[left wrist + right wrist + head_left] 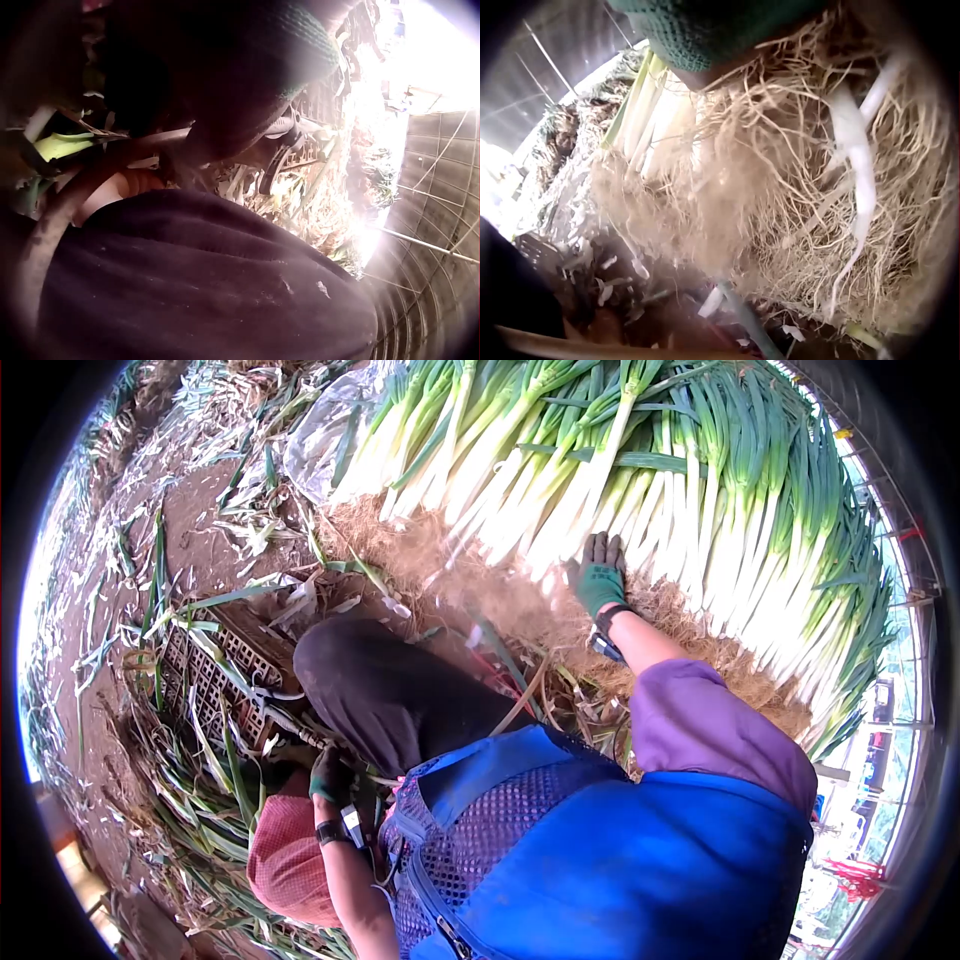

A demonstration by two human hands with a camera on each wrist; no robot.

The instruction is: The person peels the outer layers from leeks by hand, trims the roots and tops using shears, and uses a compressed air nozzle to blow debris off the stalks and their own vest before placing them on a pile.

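Observation:
A wide pile of long green onions (600, 470) lies with white stems and brown roots (480, 560) toward me. My right hand (602, 575), in a green glove, lies with fingers extended on the white stems just above the roots. In the right wrist view the glove (720, 30) is over the tangled roots (780, 180), hazy with dust. By my knee, my left hand (332, 775), also gloved, grips a hose-fed gun (300, 730). Its lever (271, 176) and hose (67, 206) show in the left wrist view, though the dark glove hides the grip.
A plastic crate (215, 670) strewn with leaves stands left of my bent leg (390, 690). Stripped leaves (215, 810) heap around it. Peelings litter the soil (195, 525), and a plastic sheet (320, 435) lies beside the pile's left end.

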